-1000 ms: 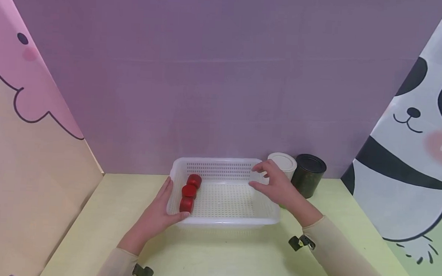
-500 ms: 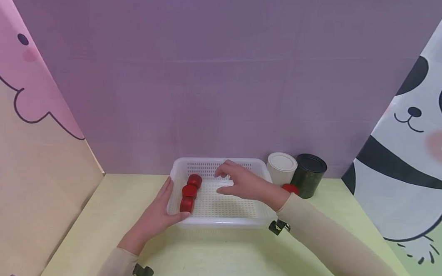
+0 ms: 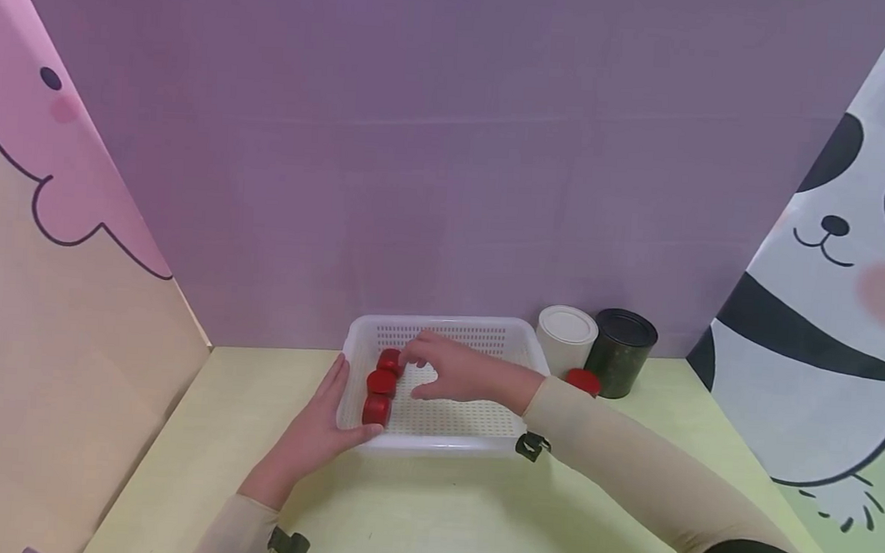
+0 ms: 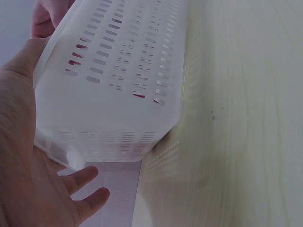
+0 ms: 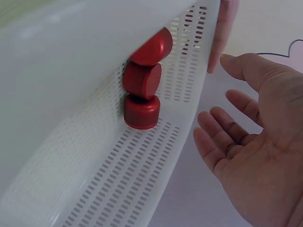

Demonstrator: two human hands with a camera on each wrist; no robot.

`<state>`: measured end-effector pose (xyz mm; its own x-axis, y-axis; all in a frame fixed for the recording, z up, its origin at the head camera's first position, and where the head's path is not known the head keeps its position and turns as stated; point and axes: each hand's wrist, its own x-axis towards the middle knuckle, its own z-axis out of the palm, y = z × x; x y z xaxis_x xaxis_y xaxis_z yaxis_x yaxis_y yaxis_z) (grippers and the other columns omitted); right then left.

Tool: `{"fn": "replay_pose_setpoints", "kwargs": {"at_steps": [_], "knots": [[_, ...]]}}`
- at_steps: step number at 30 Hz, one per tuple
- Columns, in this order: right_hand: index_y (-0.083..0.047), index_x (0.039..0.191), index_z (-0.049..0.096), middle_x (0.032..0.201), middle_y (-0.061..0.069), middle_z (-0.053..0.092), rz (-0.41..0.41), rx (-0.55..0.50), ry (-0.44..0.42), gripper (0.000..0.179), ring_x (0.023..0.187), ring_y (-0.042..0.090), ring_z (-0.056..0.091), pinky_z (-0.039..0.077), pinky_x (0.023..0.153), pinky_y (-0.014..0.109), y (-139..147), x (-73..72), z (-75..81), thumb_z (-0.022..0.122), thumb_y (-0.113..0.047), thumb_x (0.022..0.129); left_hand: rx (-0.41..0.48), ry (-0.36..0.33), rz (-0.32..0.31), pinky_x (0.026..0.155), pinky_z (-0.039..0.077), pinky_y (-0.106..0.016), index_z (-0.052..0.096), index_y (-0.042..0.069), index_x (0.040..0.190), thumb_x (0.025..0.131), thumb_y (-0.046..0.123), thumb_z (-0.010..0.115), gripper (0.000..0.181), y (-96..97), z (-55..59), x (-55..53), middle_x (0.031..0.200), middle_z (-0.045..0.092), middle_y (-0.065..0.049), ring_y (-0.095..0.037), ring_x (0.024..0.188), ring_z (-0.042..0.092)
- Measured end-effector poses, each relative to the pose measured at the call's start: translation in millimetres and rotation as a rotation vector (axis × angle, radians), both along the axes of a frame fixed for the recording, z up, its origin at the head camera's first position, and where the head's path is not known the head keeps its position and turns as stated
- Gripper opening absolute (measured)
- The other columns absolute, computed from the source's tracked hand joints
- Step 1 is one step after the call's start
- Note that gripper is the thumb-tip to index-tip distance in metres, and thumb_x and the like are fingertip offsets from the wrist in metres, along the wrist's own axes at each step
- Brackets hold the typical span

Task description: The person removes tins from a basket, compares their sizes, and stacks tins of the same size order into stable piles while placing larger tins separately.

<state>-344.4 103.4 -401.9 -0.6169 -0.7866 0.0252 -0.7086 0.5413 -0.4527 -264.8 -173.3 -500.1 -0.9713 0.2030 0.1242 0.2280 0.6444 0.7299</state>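
Okay, head view: right grip (image 3: 452, 373) parted in a C, holding nothing, tips right by the farthest of three red cylinders (image 3: 381, 383), contact unclear; forearm (image 3: 603, 431) crosses right side of the white basket (image 3: 449, 445). Left grip (image 3: 316, 420) rests on its left end, fingers straight; cylinders between both grips. Left wrist: thumb over rim, fingertips spread. Right wrist: fingers loosely bent, thumb apart.

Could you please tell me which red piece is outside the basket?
The red piece by the white can and black can, right of the basket: it alone is outside, while the other three red pieces line up inside.
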Motion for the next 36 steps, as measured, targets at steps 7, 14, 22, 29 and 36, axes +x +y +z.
{"fn": "replay_pose_setpoints", "kwargs": {"at_steps": [7,14,22,29,36], "knots": [[-0.017,0.144,0.066,0.133,-0.005,0.064,0.066,0.023,-0.015,0.049,0.12,0.014,0.06,0.056,0.108,0.033,-13.2,-7.9,-3.1,0.086,-0.017,0.099,-0.008,-0.004,-0.013,0.125,0.035,-0.069,0.008,0.009,0.178,0.091,0.061,0.085,0.127,-0.8,1.6,1.1,0.187,0.002,-0.008,-0.042,0.169,0.017],[-0.024,0.146,0.063,0.132,-0.007,0.063,0.124,0.098,0.062,0.055,0.119,0.007,0.059,0.054,0.107,0.025,-26.3,-16.7,-10.8,0.089,-0.024,0.097,-0.007,0.03,-0.019,0.127,0.034,-0.067,0.008,0.011,0.179,0.094,0.057,0.085,0.124,-2.1,-5.2,-2.1,0.187,0.001,-0.005,-0.04,0.169,0.017],[-0.016,0.145,0.066,0.132,0.003,0.065,0.153,0.152,0.06,0.053,0.114,0.012,0.063,0.056,0.102,0.023,-39.7,-22.1,-17.4,0.088,-0.026,0.098,0.005,0.027,-0.019,0.126,0.035,-0.068,0.008,0.009,0.178,0.094,0.055,0.085,0.124,-1.1,-3.0,-0.3,0.187,0.001,-0.008,-0.041,0.168,0.018],[-0.014,0.147,0.066,0.136,0.007,0.066,0.181,0.188,0.043,0.054,0.122,0.025,0.067,0.055,0.1,0.022,-48.3,-27.8,-22.5,0.087,-0.027,0.099,-0.005,0.021,-0.012,0.125,0.035,-0.069,0.008,0.009,0.179,0.092,0.055,0.087,0.126,-0.9,-1.1,1.0,0.187,0.001,-0.007,-0.041,0.168,0.017],[-0.017,0.141,0.068,0.128,0.004,0.068,0.192,0.225,0.061,0.048,0.114,0.019,0.065,0.054,0.093,0.02,-57.4,-33.3,-30.8,0.087,-0.03,0.099,-0.001,0.019,-0.005,0.123,0.038,-0.069,0.008,0.011,0.179,0.089,0.056,0.09,0.13,-1.3,-1.7,0.7,0.187,0.002,-0.006,-0.042,0.168,0.02]]}}
